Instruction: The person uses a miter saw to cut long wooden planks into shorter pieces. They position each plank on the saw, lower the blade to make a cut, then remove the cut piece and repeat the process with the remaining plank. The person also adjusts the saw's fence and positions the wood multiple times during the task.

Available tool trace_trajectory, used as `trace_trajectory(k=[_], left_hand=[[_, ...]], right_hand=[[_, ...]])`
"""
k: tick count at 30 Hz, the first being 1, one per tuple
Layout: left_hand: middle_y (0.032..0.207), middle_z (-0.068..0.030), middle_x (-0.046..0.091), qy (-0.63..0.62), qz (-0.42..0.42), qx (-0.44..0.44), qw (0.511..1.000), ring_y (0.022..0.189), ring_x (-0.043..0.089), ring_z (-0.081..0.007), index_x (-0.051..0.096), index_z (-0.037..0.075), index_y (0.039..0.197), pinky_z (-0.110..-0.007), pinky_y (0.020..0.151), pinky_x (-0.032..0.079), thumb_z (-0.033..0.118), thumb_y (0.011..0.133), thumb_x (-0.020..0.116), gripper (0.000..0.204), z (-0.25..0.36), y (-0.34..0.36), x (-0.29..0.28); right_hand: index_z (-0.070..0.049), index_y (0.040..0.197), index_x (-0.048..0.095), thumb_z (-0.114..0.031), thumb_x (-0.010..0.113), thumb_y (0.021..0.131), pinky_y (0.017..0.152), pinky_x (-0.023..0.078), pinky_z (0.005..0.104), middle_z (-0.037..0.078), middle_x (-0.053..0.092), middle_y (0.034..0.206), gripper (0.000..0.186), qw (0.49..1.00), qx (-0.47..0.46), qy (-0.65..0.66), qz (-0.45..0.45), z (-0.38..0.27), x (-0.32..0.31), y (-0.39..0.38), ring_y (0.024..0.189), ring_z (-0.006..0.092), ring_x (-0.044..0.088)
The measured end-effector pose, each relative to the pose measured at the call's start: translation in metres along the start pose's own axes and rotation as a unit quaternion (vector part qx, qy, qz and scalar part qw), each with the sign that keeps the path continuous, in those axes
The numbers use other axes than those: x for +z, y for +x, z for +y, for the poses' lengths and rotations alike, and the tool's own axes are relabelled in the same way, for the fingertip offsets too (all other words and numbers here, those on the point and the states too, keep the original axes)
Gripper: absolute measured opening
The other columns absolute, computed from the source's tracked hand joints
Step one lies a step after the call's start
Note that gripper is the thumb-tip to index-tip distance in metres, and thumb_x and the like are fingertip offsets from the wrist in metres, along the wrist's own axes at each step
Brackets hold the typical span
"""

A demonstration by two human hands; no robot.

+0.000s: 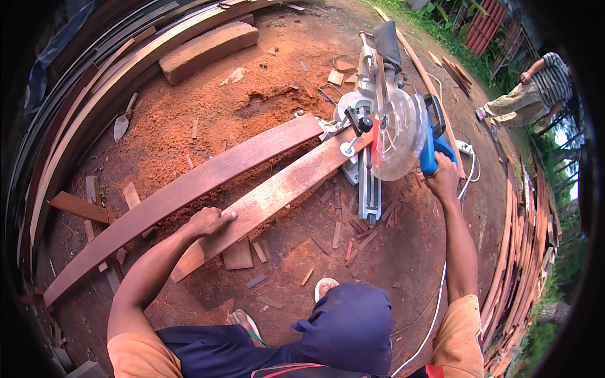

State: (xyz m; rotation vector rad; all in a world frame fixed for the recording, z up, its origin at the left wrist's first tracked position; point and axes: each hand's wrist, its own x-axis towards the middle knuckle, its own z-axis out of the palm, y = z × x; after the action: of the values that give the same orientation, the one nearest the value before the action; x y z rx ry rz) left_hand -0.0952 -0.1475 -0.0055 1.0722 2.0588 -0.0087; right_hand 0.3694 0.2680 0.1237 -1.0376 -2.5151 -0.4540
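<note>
A sliding mitre saw stands on the ground ahead, with a clear round blade guard and a blue handle. My right hand is closed round that handle. One end of a reddish wooden plank lies on the saw's bed, under a clamp with a black knob. Toward its near left end, my left hand grips the plank, thumb on top and the other fingers partly hidden. A second, darker board runs alongside, farther from me. The guard blurs the view of the blade's edge.
Reddish sawdust and scattered offcuts cover the ground. A trowel lies at left. Long timber is stacked along the left and right. A white cable passes my right side. Another person is at far right.
</note>
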Motion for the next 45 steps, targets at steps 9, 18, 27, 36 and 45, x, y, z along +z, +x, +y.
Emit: trace_trajectory(k=[9,18,27,36,45], left_hand=[[0.108,-0.0363,0.071,-0.001,0.03,0.02,0.999,0.11,0.069,-0.0495,0.075,-0.009,0.104,-0.055,0.095,0.053,0.075,0.1,0.038,0.091,-0.008,0.005,0.007],[0.108,-0.0363,0.071,-0.001,0.025,0.015,1.0,0.109,0.069,-0.0487,0.073,-0.01,0.106,-0.056,0.094,0.053,0.073,0.101,0.038,0.091,-0.006,0.002,0.006],[0.11,-0.0352,0.071,0.001,0.021,0.004,1.0,0.111,0.069,-0.0475,0.073,-0.009,0.107,-0.055,0.096,0.053,0.075,0.1,0.038,0.092,-0.001,-0.001,0.004],[0.113,-0.0343,0.071,-0.004,0.011,0.002,1.0,0.114,0.068,-0.0471,0.074,-0.009,0.108,-0.055,0.098,0.052,0.076,0.1,0.038,0.092,0.001,-0.003,0.001],[0.114,-0.036,0.07,0.001,0.003,-0.002,1.0,0.115,0.067,-0.0485,0.074,-0.005,0.114,-0.054,0.1,0.052,0.077,0.099,0.038,0.091,-0.003,0.001,0.004]], right_hand=[[-0.008,0.111,0.066,-0.016,0.079,0.076,0.086,0.051,0.046,0.011,0.068,0.102,0.038,1.0,0.005,-0.004,0.009,0.001,0.008,0.014,0.102,0.0333,0.067],[-0.009,0.109,0.066,-0.016,0.079,0.077,0.085,0.051,0.047,0.011,0.068,0.099,0.035,1.0,0.009,-0.001,-0.003,0.005,0.014,0.029,0.1,0.034,0.067],[-0.011,0.102,0.066,-0.018,0.08,0.077,0.082,0.053,0.0486,0.01,0.07,0.101,0.029,1.0,0.014,-0.004,0.005,0.007,0.019,0.04,0.098,0.0343,0.069],[-0.013,0.102,0.066,-0.019,0.081,0.078,0.081,0.054,0.05,0.01,0.071,0.098,0.028,1.0,0.023,0.001,0.015,0.006,0.024,0.056,0.097,0.035,0.07],[-0.013,0.103,0.066,-0.019,0.08,0.078,0.082,0.053,0.0505,0.011,0.072,0.1,0.029,0.999,0.031,0.008,0.0,0.009,0.032,0.076,0.099,0.0361,0.07]])
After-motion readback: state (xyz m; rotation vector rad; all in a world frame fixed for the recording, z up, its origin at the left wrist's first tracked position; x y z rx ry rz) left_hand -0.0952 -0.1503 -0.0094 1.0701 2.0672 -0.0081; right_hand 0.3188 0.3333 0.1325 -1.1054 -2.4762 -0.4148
